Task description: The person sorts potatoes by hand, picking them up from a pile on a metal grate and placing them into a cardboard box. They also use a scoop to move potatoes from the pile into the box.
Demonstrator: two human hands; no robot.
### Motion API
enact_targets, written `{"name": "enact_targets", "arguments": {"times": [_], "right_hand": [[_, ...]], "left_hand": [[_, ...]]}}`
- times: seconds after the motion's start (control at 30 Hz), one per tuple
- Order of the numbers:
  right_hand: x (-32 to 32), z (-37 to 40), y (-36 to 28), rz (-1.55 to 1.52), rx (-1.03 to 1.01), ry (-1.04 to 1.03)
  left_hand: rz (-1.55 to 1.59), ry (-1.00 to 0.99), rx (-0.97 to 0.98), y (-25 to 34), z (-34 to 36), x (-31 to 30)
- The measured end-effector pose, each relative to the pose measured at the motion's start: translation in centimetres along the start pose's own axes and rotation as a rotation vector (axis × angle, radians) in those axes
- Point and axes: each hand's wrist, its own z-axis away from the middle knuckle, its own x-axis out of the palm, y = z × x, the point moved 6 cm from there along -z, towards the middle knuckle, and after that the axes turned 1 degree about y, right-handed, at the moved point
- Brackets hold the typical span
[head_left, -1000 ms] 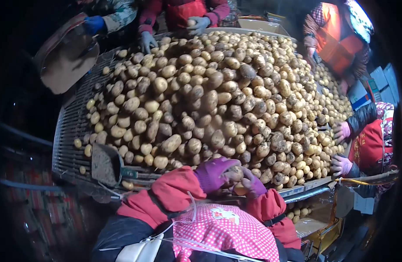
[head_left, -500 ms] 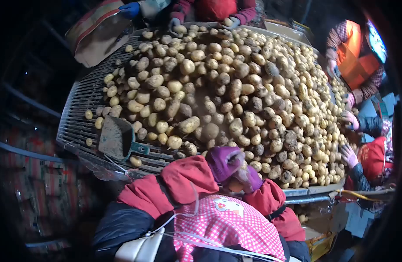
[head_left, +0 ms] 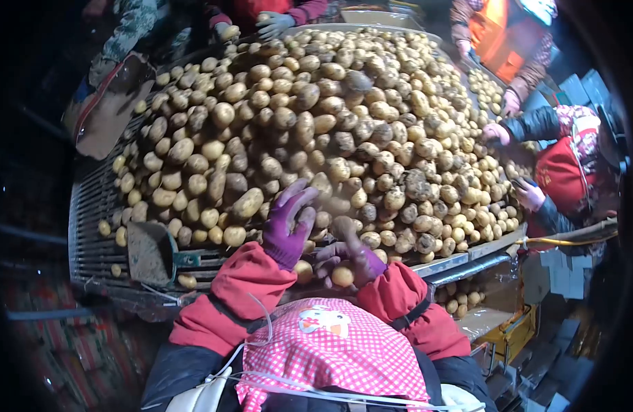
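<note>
My left hand (head_left: 289, 223), in a purple glove, reaches over the near side of the potato pile (head_left: 371, 130). Its fingers are stretched and apart, with nothing in them. In another purple glove, my right hand (head_left: 361, 257) is low at the near edge, its fingers curled about a small pale potato (head_left: 342, 277). One more potato (head_left: 302, 272) lies between my two wrists. Left of my hands, a metal scoop (head_left: 150, 254) with a green handle rests on the slatted rack (head_left: 93, 220).
Across the pile, a person's gloved hand (head_left: 275, 25) is at the far edge. People work along the right side, one with a pink-gloved hand (head_left: 529, 195). An open sack (head_left: 114, 113) hangs at the far left. Below the right edge sits a box of potatoes (head_left: 460, 299).
My hands were close together over a potato; now they are apart, the left raised and spread over the pile, the right lower. The view has shifted, so the pile appears further left.
</note>
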Motion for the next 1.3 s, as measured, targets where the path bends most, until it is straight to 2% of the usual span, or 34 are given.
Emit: {"name": "enact_targets", "arguments": {"times": [0.07,0.13,0.2,0.27,0.37,0.43,0.47,0.5,0.53,0.57,0.63,0.67,0.7,0.73,0.77,0.8,0.83,0.9,0.93,0.97,1.07,1.1,1.17,1.2,1.27,1.3], "right_hand": [[-2.8,-0.1,-1.0,0.11,-0.445,-0.04],[-5.4,3.9,-4.8,0.24,-0.536,0.38],[-10.6,5.3,-7.2,0.59,-1.003,0.882],[-12.3,7.3,-10.6,1.22,-1.01,1.195],[-13.3,5.1,-14.3,1.33,-0.213,1.065],[-16.4,2.7,-14.7,1.268,-0.522,1.057],[-17.1,2.7,-15.3,1.116,-0.671,1.001],[-17.8,3.2,-15.0,0.981,-0.717,0.972],[-19.4,2.7,-14.5,0.752,-0.925,0.762],[-19.4,2.4,-13.6,0.499,-0.954,0.628],[-15.0,2.8,-11.6,0.126,-0.821,0.373],[-12.3,2.8,-10.6,0.032,-0.759,0.277],[-9.6,2.8,-9.6,-0.027,-0.708,0.199],[-7.8,2.4,-8.3,-0.084,-0.704,0.125],[-6.0,2.0,-7.0,-0.141,-0.694,0.052],[-5.0,0.8,-5.5,-0.373,-0.494,-0.13],[-5.2,0.0,-4.9,-0.274,-0.556,-0.276],[-5.3,0.8,-4.9,-0.119,-0.618,-0.265],[-5.4,1.2,-4.9,-0.043,-0.65,-0.257],[-5.5,1.6,-4.9,-0.036,-0.666,-0.159],[-4.3,3.2,-6.4,0.172,-0.849,0.058],[-3.3,3.6,-7.4,0.264,-0.967,0.042],[-4.6,2.2,-6.6,0.372,-0.922,0.087],[-4.6,2.0,-6.8,0.426,-0.899,0.108],[-4.2,3.8,-6.1,0.243,-0.698,0.327],[-5.6,2.2,-5.2,0.287,-0.719,0.254]], "left_hand": [[0.035,-0.031,-0.047,-1.5,0.0,0.6],[0.112,-0.035,-0.129,-3.3,0.5,1.3],[0.101,-0.067,-0.146,-3.4,0.5,1.8],[0.228,-0.116,-0.216,-4.2,0.8,3.2],[0.257,-0.241,-0.279,-4.5,1.3,5.4],[0.226,-0.321,-0.258,-3.6,0.8,6.1],[0.25,-0.363,-0.235,-3.2,0.6,6.2],[0.274,-0.404,-0.214,-3.0,0.4,6.3],[0.302,-0.445,-0.197,-2.8,0.3,6.5],[0.387,-0.485,-0.293,-3.2,0.0,6.6],[0.361,-0.416,-0.224,-2.9,-0.8,6.6],[0.343,-0.386,-0.19,-2.5,-1.4,6.8],[0.51,-0.408,-0.325,-1.2,-2.2,7.5],[0.565,-0.407,-0.271,-2.6,-1.6,9.0],[0.576,-0.434,-0.219,-1.4,-1.9,9.6],[0.588,-0.46,-0.165,-0.2,-2.3,9.9],[0.575,-0.412,-0.147,-0.3,-2.7,9.8],[0.609,-0.44,-0.319,-0.3,-2.1,10.2],[0.607,-0.396,-0.306,0.1,-2.2,10.3],[0.603,-0.353,-0.293,0.5,-2.3,10.4],[0.543,-0.255,-0.185,1.5,-2.7,10.7],[0.568,-0.261,-0.234,2.1,-2.7,10.8],[0.655,-0.288,-0.438,1.5,-2.8,11.2],[0.575,-0.302,-0.373,1.3,-2.9,11.3],[0.412,-0.313,-0.244,0.9,-3.1,11.4],[0.403,-0.305,-0.234,0.9,-3.0,11.5]]}}
